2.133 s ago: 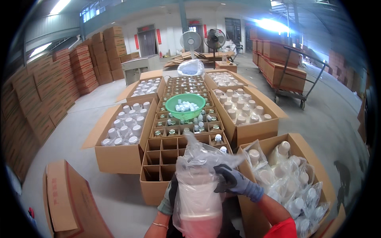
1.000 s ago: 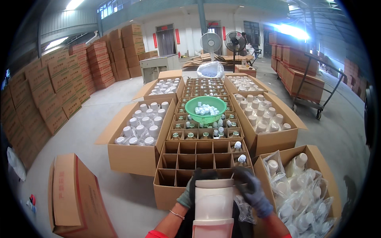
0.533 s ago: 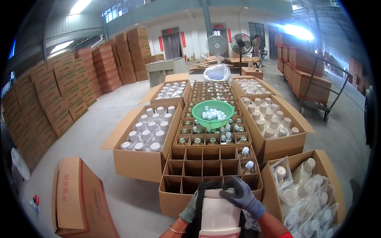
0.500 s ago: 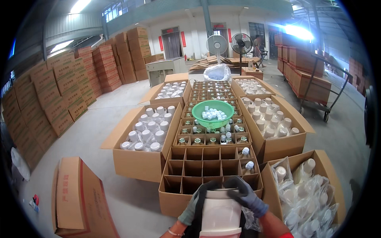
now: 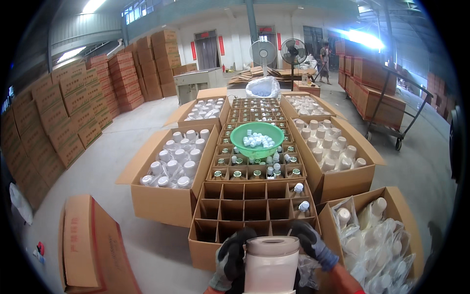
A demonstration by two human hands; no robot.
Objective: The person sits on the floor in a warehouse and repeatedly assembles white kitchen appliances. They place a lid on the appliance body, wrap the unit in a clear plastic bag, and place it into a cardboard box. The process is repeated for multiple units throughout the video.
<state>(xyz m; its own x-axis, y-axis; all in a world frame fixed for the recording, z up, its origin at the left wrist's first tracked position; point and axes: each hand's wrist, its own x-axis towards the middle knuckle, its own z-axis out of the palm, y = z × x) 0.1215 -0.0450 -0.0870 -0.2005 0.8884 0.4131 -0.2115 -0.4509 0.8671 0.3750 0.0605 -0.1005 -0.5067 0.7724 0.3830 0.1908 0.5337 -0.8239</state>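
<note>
A pale white cylindrical container (image 5: 271, 272) with a stepped, ringed top stands upright close in front of me. My left hand (image 5: 229, 257), in a grey glove with dark fingers, is beside its left side, fingers curled. On the other side, my right hand (image 5: 316, 246), gloved alike, bends its fingers near the rim. Whatever either hand pinches is hidden. Just beyond them is a cardboard box with dividers (image 5: 208, 251); its visible compartments are bare except for two clear bottles with white caps (image 5: 303, 208) along the right side.
A green basin (image 5: 236, 147) of white caps rests on divided boxes of bottles. Open cartons of white-bottomed pieces flank them; the carton at right (image 5: 409, 218) holds plastic-wrapped bottles. A tilted cardboard carton (image 5: 81, 240) stands at left. Farther off are stacked boxes, fans and a trolley (image 5: 399, 128).
Both hands have moved apart from the top of the white container to its two sides. The view has shifted slightly. A distant person now stands more plainly in sight.
</note>
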